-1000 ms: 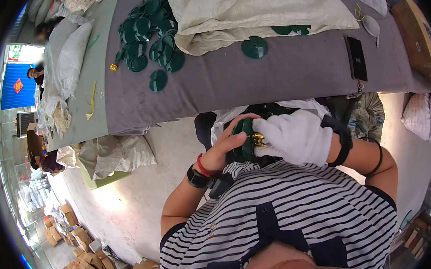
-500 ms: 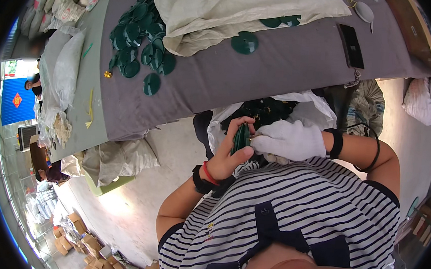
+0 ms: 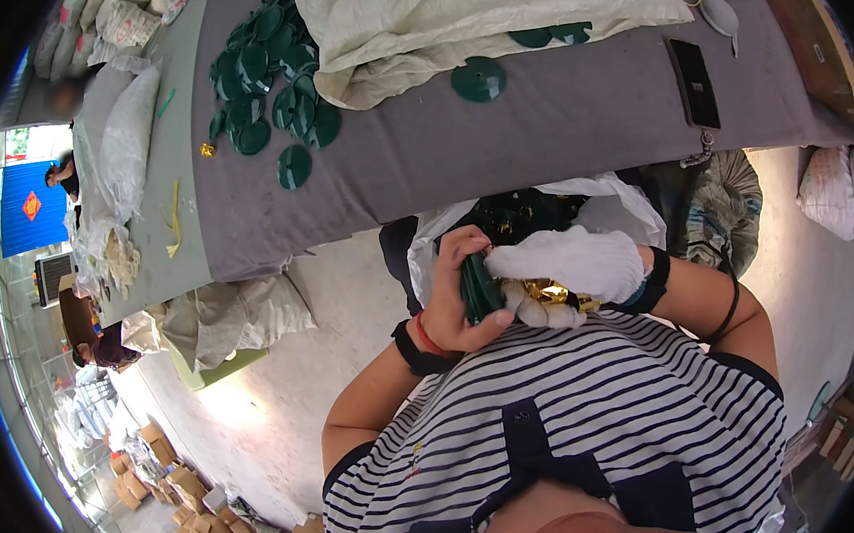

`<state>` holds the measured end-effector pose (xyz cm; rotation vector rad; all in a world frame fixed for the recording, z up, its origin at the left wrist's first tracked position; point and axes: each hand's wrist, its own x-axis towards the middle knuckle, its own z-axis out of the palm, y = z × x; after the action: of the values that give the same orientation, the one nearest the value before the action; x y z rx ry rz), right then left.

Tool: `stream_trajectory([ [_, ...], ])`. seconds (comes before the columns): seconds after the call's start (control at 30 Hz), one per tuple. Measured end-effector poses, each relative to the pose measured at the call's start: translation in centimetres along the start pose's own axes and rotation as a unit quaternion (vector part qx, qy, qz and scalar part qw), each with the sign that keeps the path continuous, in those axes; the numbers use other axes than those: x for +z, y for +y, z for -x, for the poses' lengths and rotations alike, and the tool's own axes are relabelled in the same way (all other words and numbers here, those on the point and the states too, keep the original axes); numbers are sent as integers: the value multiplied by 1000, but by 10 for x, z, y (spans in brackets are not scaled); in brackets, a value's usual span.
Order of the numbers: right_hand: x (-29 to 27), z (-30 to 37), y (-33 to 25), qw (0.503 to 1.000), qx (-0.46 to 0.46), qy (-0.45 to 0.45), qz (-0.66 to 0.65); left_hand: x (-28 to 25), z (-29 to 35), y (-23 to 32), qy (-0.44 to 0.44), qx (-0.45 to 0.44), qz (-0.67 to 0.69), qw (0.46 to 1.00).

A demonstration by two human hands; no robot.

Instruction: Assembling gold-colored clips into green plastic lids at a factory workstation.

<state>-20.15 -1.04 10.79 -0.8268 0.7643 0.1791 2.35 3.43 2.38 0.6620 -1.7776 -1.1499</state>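
Observation:
My bare left hand (image 3: 451, 303) is wrapped round a small stack of dark green discs (image 3: 479, 288), held in front of my chest. My right hand (image 3: 574, 260), in a white glove, is closed against the right side of the stack. Between its curled fingers shows a shiny gold piece (image 3: 548, 291), whose exact kind I cannot make out. Just beyond both hands, an open white bag (image 3: 632, 210) holds dark green and gold pieces (image 3: 525, 214).
On the grey cloth-covered table (image 3: 385, 165) lie a pile of green discs (image 3: 252, 76), a large cream sack (image 3: 464, 22) and a phone (image 3: 692, 84). A small gold piece (image 3: 207, 150) sits near the pile. Tied sacks (image 3: 725, 208) stand right of the bag.
My left hand has turned, so the stack tilts and shows more of its discs. The gloved hand has shifted slightly left, and the gold piece now shows in its fingers.

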Motion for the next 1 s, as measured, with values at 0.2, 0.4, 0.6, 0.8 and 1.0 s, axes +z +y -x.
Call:
stream_trajectory([
  [0.2, -3, -42, 57, 949, -18, 79, -305, -3, 10, -23, -84, -66, -113, 988],
  [0.4, -12, -21, 93, 886, -134, 169, -411, 1, 28, -66, -51, -230, -71, 969],
  [0.6, -17, -17, 100, 826, -236, 199, -472, 3, 61, -100, -1, -267, -234, 935],
  [0.8, -1, -7, 73, 824, -294, 177, -451, 2, -2, -28, -19, -399, 295, 868],
  [1.0, 2, -1, 56, 889, -334, 290, -120, 18, -38, -11, 0, -351, 327, 877],
])
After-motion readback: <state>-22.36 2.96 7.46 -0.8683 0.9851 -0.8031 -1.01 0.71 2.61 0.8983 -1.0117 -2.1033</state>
